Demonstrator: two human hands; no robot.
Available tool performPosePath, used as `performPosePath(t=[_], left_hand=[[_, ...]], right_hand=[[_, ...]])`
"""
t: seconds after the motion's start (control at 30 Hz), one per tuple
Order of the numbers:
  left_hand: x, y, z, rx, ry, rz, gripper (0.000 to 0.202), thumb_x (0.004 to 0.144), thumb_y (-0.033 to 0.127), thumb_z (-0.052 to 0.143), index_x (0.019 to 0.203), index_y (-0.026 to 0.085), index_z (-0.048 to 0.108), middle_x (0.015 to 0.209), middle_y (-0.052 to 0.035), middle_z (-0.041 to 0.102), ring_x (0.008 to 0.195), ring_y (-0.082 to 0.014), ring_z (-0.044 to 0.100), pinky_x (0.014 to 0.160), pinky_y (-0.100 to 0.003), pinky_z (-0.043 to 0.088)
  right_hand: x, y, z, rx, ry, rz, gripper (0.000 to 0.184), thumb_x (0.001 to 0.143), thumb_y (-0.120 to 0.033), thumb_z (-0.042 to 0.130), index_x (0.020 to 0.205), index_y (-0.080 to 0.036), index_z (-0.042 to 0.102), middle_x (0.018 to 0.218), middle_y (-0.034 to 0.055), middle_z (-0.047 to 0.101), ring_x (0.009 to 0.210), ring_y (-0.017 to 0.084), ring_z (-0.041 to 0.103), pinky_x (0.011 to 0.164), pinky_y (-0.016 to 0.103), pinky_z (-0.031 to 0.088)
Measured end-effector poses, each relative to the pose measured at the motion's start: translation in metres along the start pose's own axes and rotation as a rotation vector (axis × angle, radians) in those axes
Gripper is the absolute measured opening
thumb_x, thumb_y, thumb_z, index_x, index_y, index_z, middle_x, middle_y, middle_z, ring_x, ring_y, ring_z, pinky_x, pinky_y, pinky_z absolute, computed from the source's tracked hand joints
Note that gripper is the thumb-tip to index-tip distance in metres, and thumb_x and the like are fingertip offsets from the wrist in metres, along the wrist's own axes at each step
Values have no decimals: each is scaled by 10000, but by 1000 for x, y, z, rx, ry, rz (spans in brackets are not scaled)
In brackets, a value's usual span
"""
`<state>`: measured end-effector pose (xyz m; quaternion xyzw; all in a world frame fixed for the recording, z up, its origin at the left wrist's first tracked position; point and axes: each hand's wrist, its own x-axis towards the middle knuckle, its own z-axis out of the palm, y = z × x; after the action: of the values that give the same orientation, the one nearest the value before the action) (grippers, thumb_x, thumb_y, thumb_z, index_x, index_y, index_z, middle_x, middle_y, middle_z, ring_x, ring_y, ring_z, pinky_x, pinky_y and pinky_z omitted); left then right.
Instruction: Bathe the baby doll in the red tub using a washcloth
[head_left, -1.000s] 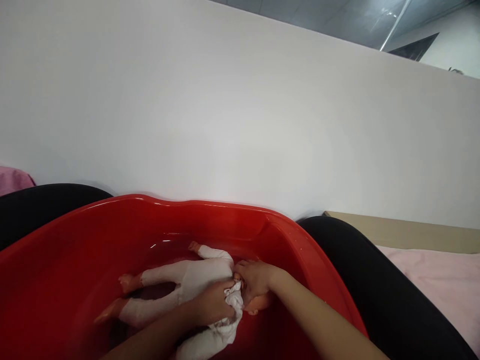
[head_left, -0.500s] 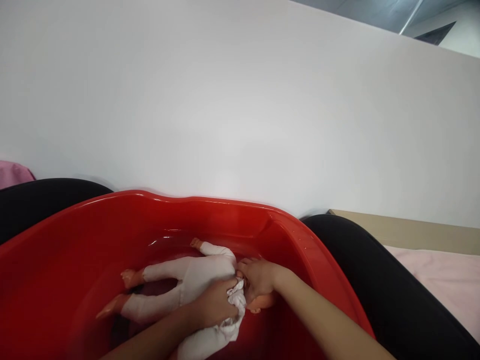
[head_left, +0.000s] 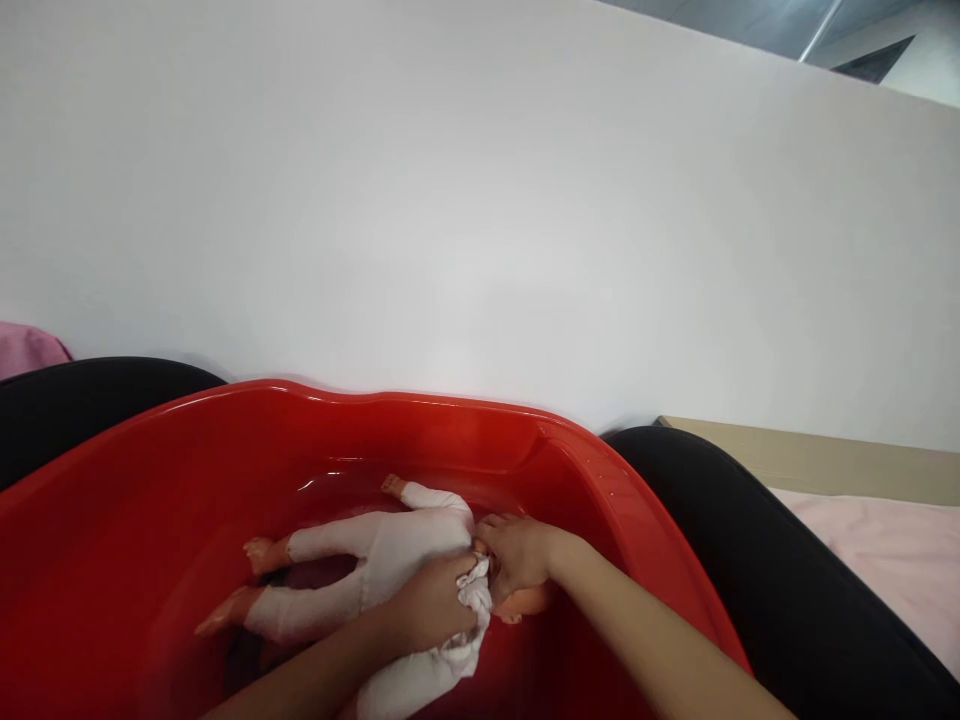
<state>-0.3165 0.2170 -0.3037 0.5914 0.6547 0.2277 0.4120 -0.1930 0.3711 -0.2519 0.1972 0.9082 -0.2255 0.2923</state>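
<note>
A baby doll (head_left: pixel 409 550) in a white suit with long sleeves and legs lies stretched out in a red baby bathtub (head_left: pixel 172 470), bare feet to the left and head to the right. At its chest, my left hand (head_left: pixel 439 605) is closed on a crumpled white cloth (head_left: pixel 474 610); whether this is part of the suit I cannot tell. My right hand (head_left: pixel 517 550) curls round the doll's neck and head, its fingertips partly hidden. Most of the head is covered by that hand, with an ear showing beneath it.
Black padded edges (head_left: pixel 697 500) flank the tub on both sides. A white panel (head_left: pixel 450 200) rises behind it. Pale pink cloth (head_left: pixel 877 550) lies to the right beside a beige board (head_left: pixel 817 460), and darker pink cloth (head_left: pixel 30 345) shows at far left.
</note>
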Motion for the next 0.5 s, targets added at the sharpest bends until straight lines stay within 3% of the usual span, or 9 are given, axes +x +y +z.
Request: performPosePath(t=[0.17, 0.33, 0.5], left_hand=[[2, -6, 2, -28, 7, -84, 361, 854, 121, 702, 1178, 257, 783, 1154, 33, 853, 1088, -217, 754, 881, -268, 562], [6, -23, 10, -113, 40, 8, 270, 789, 154, 714, 1048, 225, 739, 1037, 26, 837, 978, -212, 739, 800, -278, 544], [1, -21, 10, -88, 52, -21, 269, 811, 213, 716, 1077, 229, 754, 1084, -2, 849, 991, -227, 728, 839, -289, 557]], right_hand=[[-5, -4, -4, 13, -13, -4, 906, 718, -494, 928, 1516, -168, 650, 1580, 215, 607, 1499, 479, 563, 1246, 601, 482], [-8, -5, -5, 23, -2, -9, 858, 724, -495, 924, 1482, -184, 670, 1558, 205, 622, 1488, 470, 571, 1249, 596, 470], [-9, -7, -6, 8, -9, -13, 842, 744, -503, 917, 1478, -165, 683, 1559, 219, 627, 1472, 480, 583, 1242, 597, 479]])
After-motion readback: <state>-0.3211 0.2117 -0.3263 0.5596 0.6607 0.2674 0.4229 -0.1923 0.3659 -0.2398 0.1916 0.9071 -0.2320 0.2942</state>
